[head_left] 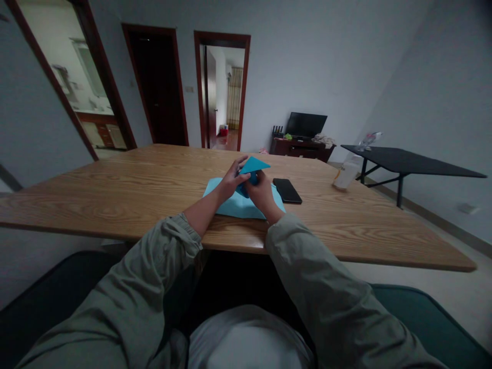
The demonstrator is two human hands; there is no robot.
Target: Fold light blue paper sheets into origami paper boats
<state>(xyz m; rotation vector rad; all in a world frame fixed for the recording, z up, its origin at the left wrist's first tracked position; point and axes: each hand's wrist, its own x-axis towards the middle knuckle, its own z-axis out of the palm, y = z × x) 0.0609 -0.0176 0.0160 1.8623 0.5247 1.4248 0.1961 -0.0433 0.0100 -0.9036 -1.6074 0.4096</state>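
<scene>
- Wood-grain tabletop (115,192) spans the middle of my feed, in a grey-walled room with a dark door (157,87) and an open doorway (222,87) at upper centre.
- Far right of the frame, I can make out a black folding table (407,160). Beyond the tabletop's far edge, a flat-screen TV (306,124) sits on a dark wood cabinet (302,149).
- Centre of the frame, I see the folded blue paper (253,165) held up just above the tabletop, between both hands. One pointed flap sticks up and away from me.
- My view of the left hand (230,179) shows its fingers spread and reaching onto the paper's near edge. I cannot tell whether its thumb is pinching.
- Right hand (261,196) is curled, fingers closed around the lower part of the folded blue paper.
- Under both hands lies a pale blue sheet (234,204), flat on the tabletop, with no fold that I can make out from here.
- Just right of that sheet, a black smartphone (287,190) lies face up. Further right stands a translucent plastic bottle (346,174).
- As I judge it, the darker paper has several folds in it and is mid-handling. Its inner layers are hidden by the fingers, so I cannot count the folds.
</scene>
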